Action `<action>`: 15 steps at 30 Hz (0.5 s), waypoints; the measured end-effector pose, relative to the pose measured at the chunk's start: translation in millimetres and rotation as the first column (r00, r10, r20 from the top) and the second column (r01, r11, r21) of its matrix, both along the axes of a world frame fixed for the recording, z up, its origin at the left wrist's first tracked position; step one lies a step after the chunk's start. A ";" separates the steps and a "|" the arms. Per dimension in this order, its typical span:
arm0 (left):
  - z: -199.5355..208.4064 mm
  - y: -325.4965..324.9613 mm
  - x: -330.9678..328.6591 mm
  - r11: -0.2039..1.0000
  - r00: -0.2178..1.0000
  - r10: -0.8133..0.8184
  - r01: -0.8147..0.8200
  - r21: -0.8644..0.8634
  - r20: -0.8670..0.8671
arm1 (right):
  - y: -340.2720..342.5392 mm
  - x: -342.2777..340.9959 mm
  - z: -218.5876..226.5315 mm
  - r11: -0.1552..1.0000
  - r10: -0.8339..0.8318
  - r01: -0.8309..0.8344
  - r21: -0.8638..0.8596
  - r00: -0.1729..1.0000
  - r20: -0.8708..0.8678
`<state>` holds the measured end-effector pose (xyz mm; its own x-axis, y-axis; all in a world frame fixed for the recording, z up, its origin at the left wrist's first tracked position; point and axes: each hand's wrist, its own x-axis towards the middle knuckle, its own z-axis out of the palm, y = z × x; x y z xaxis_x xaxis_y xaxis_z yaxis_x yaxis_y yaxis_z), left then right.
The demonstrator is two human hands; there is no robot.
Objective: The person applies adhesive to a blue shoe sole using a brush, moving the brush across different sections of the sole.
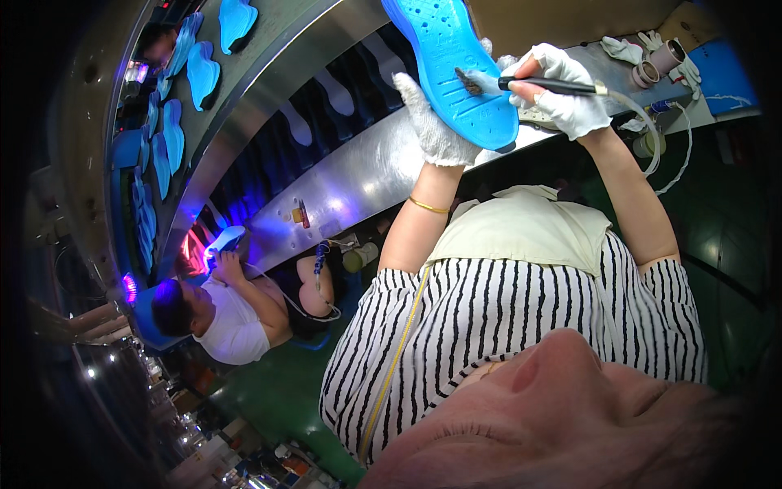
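Note:
A bright blue shoe sole (452, 61) is held up in front of me, its heel end tilted toward my body. My left hand (440, 130), in a white glove, grips the sole from its left edge and underneath, with the thumb along the side. My right hand (570, 102), in a white glove with bare fingertips, is closed round the black handle of a brush (544, 85). The dark bristles touch the sole's upper face near its middle. From the handle's back end a clear tube (652, 134) curves downward.
Several blue soles (204, 75) lie on the dark conveyor (269, 37) at left. Along the metal ledge (326, 183) sit small tools. A co-worker (232, 318) handles a lit sole farther left. Cups (668, 57), loose gloves (623, 50) and a blue sheet (729, 73) stand at right.

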<state>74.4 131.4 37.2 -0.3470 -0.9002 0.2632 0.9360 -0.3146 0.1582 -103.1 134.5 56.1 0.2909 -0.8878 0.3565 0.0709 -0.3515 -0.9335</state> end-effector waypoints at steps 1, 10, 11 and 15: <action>-2.6 -4.7 1.4 1.000 1.000 -0.007 0.007 -0.016 -0.028 | 3.8 3.2 1.6 0.998 0.017 -0.019 -0.056 0.999 -0.027; 6.1 -16.2 11.6 0.981 0.969 0.172 -0.151 -0.125 0.179 | 12.1 12.0 -6.2 0.980 -0.017 0.003 -0.201 0.997 -0.070; 5.4 -18.9 11.2 0.978 0.963 0.181 -0.156 -0.138 0.198 | 19.5 16.3 -3.2 0.995 0.074 -0.070 -0.066 0.995 0.061; 6.2 -23.5 16.4 0.971 0.946 0.200 -0.158 -0.177 0.254 | 25.2 24.3 -1.5 0.985 0.165 -0.165 -0.049 0.986 0.005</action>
